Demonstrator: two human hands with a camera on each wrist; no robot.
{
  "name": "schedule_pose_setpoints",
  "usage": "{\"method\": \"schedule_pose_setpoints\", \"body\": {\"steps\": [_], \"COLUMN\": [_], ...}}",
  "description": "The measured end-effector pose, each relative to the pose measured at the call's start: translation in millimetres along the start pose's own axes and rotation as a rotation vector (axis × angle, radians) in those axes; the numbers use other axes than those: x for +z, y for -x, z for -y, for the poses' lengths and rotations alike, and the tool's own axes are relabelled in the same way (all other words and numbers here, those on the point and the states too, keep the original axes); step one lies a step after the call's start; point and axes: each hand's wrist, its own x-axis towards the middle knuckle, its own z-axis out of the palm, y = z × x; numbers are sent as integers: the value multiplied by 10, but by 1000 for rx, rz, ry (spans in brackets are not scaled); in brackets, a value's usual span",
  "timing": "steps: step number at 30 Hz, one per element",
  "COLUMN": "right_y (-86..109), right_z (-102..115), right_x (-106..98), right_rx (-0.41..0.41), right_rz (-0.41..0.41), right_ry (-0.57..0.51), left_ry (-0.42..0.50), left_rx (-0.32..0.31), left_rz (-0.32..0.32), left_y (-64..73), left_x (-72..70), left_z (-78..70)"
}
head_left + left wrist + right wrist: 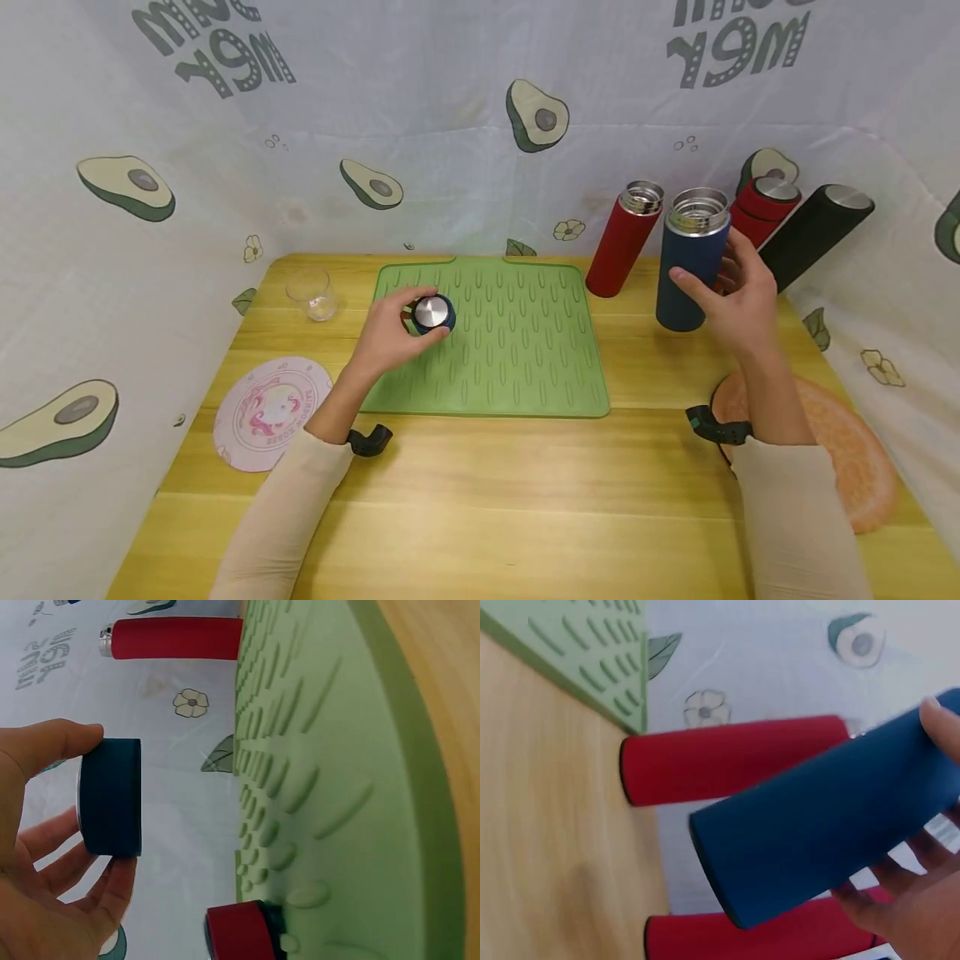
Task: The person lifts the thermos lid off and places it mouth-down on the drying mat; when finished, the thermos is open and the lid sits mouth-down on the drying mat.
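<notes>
My left hand (pixel 388 333) pinches a blue bottle lid (pixel 111 796) with a silver top, thumb on one side and fingers on the other, above the green mat (pixel 525 350). Below it on the mat sits a red lid (pixel 238 931), mostly hidden from the head view by the hand. On the right, my right hand (pixel 742 304) grips an uncapped blue thermos bottle (pixel 686 275), its steel mouth facing up. In the right wrist view its base is raised off the table. Just left of it stands an uncapped red thermos bottle (pixel 622 246).
Behind my right hand stand a capped red bottle (pixel 757 212) and a black bottle (pixel 813 233). A clear glass (pixel 318 300) and a round pink mat (pixel 262 417) are on the left. An orange-slice mat (pixel 840 450) lies under my right forearm. A printed curtain (pixel 450 100) encloses the table.
</notes>
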Motion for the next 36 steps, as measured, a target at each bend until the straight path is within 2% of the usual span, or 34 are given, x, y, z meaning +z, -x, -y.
{"method": "schedule_pose_setpoints", "body": {"steps": [5,14,24,31,36], "right_y": [-187,-438,-574,-609,-645], "right_z": [-167,-279,-349,-409,-469], "right_x": [4,203,372,409,427], "right_rx": [99,204,177,230,251], "right_rz": [-7,-32,-110,-91,-74], "right_ry": [-48,-174,-276,-254,-243], "left_ry": [-106,-226,-239,-237,-232], "left_rx": [0,-71,-73,-84,-91], "left_rz": [14,71,160,190,189], "left_y": [32,68,67,54,56], "left_x": [60,189,312,338,334], "left_z": [104,196,171,181,205]}}
